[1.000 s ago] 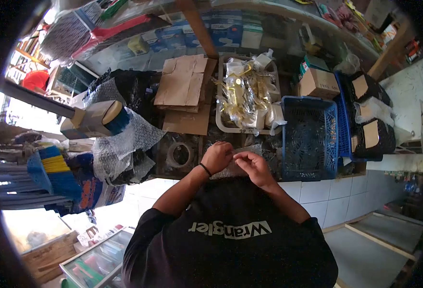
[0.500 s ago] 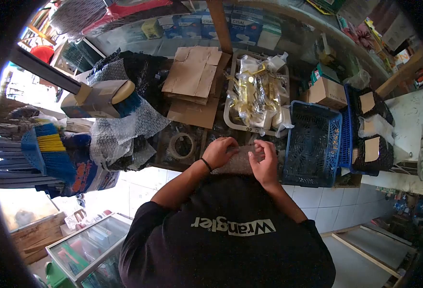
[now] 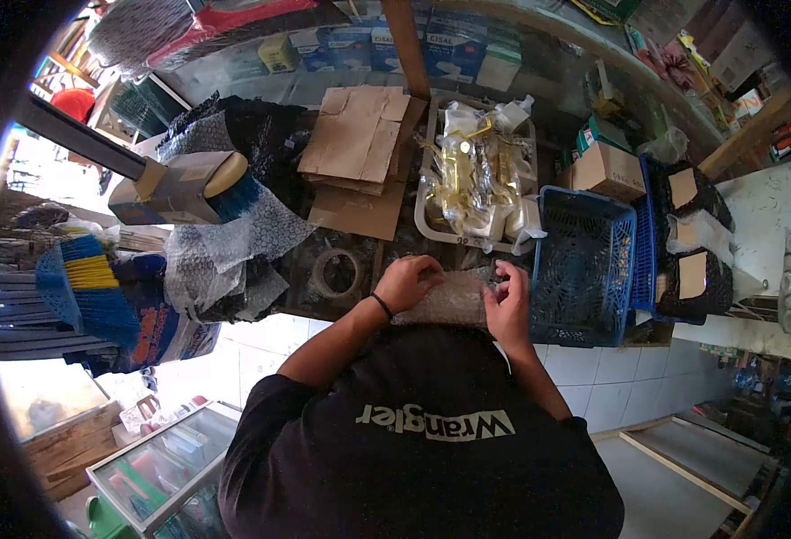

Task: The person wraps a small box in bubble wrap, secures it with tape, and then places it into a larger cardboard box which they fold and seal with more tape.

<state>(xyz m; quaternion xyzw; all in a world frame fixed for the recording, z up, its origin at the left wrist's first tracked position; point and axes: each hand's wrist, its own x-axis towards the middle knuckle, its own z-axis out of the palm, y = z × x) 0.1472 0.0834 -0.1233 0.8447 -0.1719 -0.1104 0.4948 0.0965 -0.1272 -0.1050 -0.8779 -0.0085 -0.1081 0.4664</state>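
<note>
A sheet of clear bubble wrap [image 3: 449, 302] lies between my hands at the table's near edge, close against the black shirt. My left hand [image 3: 408, 282], with a dark band at its wrist, has its fingers curled onto the wrap's left end. At the right end, my right hand [image 3: 509, 302] pinches the wrap's edge between thumb and bent fingers. Just beyond the hands stands a white tray [image 3: 428, 216] of gold-coloured metal pieces in clear plastic. A roll of tape [image 3: 338, 273] lies left of my left hand.
Flattened cardboard [image 3: 351, 135] is stacked behind the tape. A blue plastic basket [image 3: 584, 334] stands right of my right hand, with a small carton [image 3: 607, 171] behind it. More bubble wrap [image 3: 234, 242] and brushes [image 3: 90, 278] crowd the left side.
My right hand has moved a little right and down, widening the gap between the hands. More of the bubble wrap now shows flat between them.
</note>
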